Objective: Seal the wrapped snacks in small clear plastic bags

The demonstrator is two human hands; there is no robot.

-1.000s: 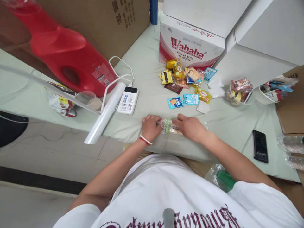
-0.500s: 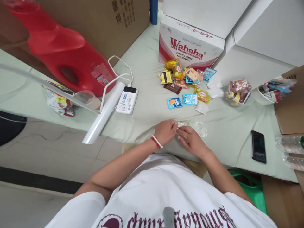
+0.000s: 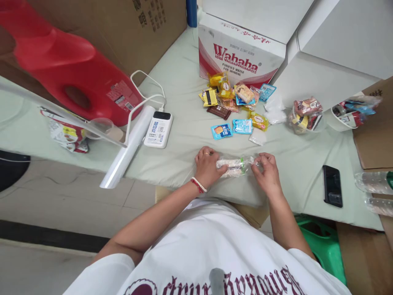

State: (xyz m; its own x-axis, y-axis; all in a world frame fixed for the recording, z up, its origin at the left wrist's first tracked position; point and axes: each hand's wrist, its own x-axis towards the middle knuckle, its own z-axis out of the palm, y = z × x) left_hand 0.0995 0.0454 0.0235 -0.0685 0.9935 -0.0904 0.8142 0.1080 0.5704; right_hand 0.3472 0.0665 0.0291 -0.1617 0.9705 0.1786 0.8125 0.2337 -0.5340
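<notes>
A clear plastic snack bag (image 3: 234,166) with a green band lies on the pale green sheet near the table's front edge. My left hand (image 3: 207,166), with a red and white bracelet at the wrist, presses on the bag's left end. My right hand (image 3: 266,173) pinches the bag's clear right end between its fingertips. A scatter of small wrapped snacks (image 3: 233,106) lies farther back, in front of a Wahaha carton (image 3: 239,53).
A white power bank (image 3: 158,129) with cable and a plastic roll (image 3: 125,145) lie left. A red jug (image 3: 73,78) stands beyond them. A bag of snacks (image 3: 305,114) and a black phone (image 3: 332,186) lie right. A green stool (image 3: 322,241) sits below.
My hands came together at the bag, then moved apart again. My right hand now pulls the bag's clear end to the right while the left holds the other end.
</notes>
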